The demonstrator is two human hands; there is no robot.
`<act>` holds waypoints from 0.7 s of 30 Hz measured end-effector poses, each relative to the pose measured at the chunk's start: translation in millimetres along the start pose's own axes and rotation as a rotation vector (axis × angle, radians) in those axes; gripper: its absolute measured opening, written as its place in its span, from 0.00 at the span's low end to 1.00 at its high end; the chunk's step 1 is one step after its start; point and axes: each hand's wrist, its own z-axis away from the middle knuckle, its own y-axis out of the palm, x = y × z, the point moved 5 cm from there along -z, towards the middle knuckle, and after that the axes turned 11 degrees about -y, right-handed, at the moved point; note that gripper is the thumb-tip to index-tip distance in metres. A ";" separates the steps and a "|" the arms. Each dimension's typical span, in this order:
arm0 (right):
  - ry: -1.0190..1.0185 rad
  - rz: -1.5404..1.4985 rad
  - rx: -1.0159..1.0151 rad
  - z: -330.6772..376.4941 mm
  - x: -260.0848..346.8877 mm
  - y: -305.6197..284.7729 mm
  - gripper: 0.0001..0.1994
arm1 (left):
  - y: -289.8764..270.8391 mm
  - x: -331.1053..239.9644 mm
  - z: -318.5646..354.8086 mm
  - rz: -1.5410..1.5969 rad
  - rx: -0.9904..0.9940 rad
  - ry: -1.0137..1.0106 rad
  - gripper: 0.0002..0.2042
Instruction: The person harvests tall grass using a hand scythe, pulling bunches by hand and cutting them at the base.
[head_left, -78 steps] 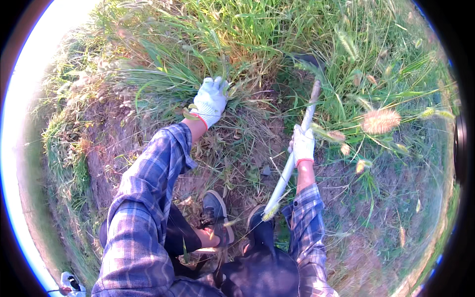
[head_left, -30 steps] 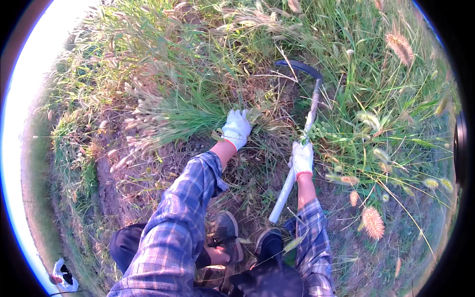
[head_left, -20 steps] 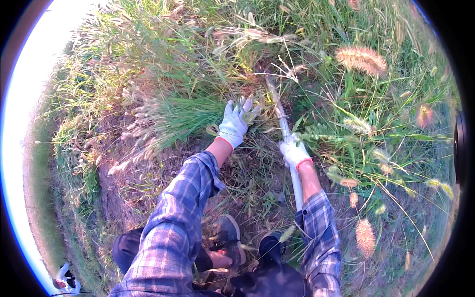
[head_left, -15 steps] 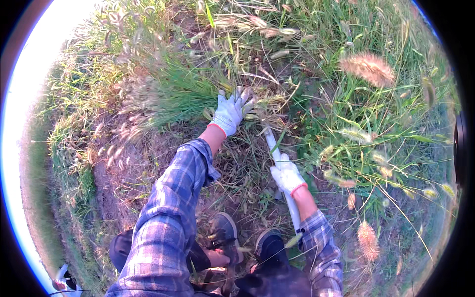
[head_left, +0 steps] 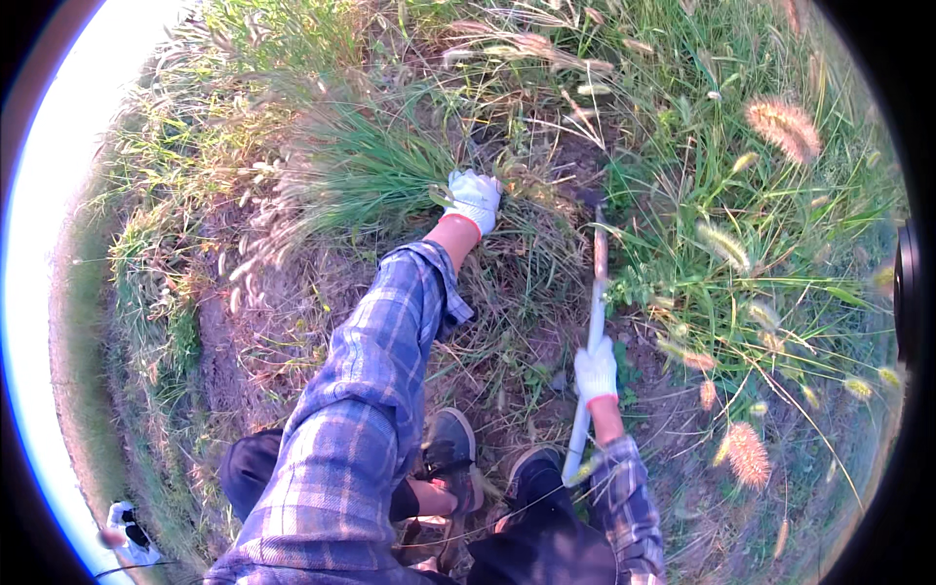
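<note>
Gripping a clump of long green grass (head_left: 375,175) low down at its right end, the left hand (head_left: 475,200) wears a white knit glove with a red edge at the wrist, its fingers curled in and clamped on the stems. The clump fans out leftward from that fist over bare, brownish soil (head_left: 229,346), with loose dry stalks (head_left: 526,244) lying just to the right of the hand.

Lower and farther right, the right hand (head_left: 596,373), gloved the same way, is wrapped around the pole of a sickle (head_left: 600,302). The pole slants up the view, pale along most of its length and browner toward the top; a dark bit shows at its upper end (the blade itself is too hidden to make out). Its lower end comes down beside the dark right boot (head_left: 534,470). The two hands are well apart, and the sickle's upper end lies to the right of the clump, apart from it.

Rolled plaid sleeves cover both arms, the left sleeve (head_left: 356,390) filling much of the lower middle. A dark left shoe (head_left: 448,444) stands on the ground between them. Bristly seed heads (head_left: 748,454) hang among taller grass on the right.
</note>
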 end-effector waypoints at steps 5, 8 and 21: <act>0.145 -0.205 0.033 44.0 8.8 -52.0 0.15 | 13.5 -6.6 35.6 -0.019 0.207 0.036 0.14; 0.031 -0.183 -0.006 -3.6 8.8 -29.1 0.15 | 32.0 5.4 25.6 0.019 0.169 -0.088 0.16; 0.043 0.050 0.122 116.6 -7.1 -44.4 0.16 | 17.2 7.2 102.6 0.197 0.211 -0.116 0.18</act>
